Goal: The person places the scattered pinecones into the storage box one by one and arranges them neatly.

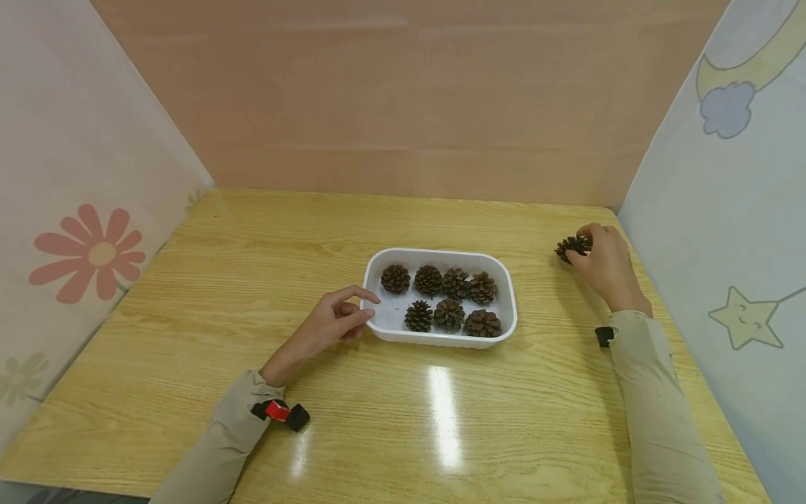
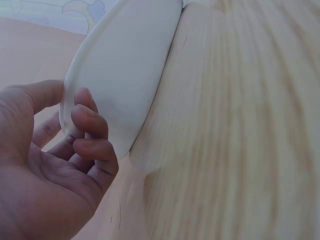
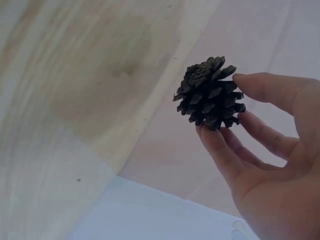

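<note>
A white plastic tray (image 1: 441,341) stands on the table with several brown pine cones (image 1: 448,315) inside. My left hand (image 1: 336,315) holds the tray's left end by its rim, the index finger reaching over the edge. In the left wrist view, curled fingers (image 2: 92,120) of that hand lie against the tray's outer wall (image 2: 130,65). Off to the right, my right hand (image 1: 604,264) pinches a single pine cone (image 1: 571,247) between thumb and fingertips. The right wrist view shows this pine cone (image 3: 207,95) held up, its scales spread.
The wooden table (image 1: 189,301) reaches back to a plain peach-coloured panel (image 1: 409,105). A panel with a flower print (image 1: 101,253) borders the left side. Close beside my right arm runs another panel, printed with a star (image 1: 746,318) and a moon.
</note>
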`<action>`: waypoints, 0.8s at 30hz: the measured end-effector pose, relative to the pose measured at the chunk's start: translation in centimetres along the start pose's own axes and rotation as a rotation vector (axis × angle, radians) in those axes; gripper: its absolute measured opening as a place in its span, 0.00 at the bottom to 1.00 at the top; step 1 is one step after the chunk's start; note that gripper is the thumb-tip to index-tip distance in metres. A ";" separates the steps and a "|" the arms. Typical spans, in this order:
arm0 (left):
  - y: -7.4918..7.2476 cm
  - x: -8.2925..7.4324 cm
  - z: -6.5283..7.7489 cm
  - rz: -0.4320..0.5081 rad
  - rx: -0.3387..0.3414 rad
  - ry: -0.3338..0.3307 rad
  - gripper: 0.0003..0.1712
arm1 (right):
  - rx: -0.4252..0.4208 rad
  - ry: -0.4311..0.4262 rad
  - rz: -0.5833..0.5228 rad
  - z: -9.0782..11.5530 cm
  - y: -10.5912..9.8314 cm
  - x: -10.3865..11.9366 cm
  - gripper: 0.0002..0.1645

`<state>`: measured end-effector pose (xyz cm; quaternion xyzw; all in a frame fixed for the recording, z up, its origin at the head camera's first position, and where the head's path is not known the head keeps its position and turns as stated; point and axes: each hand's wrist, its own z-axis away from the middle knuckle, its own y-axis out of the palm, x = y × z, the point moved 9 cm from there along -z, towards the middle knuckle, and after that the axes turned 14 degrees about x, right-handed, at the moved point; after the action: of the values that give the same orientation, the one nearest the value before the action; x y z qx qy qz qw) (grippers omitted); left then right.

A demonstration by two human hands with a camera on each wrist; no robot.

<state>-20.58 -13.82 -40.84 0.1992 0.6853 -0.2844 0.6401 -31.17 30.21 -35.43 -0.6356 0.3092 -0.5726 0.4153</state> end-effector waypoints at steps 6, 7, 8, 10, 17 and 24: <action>0.0 -0.1 0.1 0.007 0.000 -0.001 0.16 | -0.040 -0.053 0.010 0.2 -0.6 2.2 0.21; 0.1 -0.1 0.1 0.008 0.001 0.000 0.16 | -0.044 -0.064 0.012 0.2 -0.6 2.6 0.21; 0.1 -0.2 0.1 0.009 0.002 0.002 0.16 | -0.047 -0.074 0.014 0.2 -0.6 2.9 0.20; 0.1 -0.2 0.1 0.009 0.004 0.006 0.16 | -0.054 -0.095 0.014 0.3 -0.6 3.6 0.18; 0.1 -0.3 0.0 0.008 0.007 0.008 0.16 | -0.075 -0.148 0.007 0.6 -0.7 5.7 0.17; 0.2 -0.4 0.0 0.015 0.009 0.006 0.17 | -0.104 -0.252 0.021 1.0 -0.7 8.5 0.15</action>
<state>-20.39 -13.66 -40.42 0.2078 0.6846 -0.2821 0.6392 -28.94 23.29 -30.83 -0.7200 0.2905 -0.4671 0.4231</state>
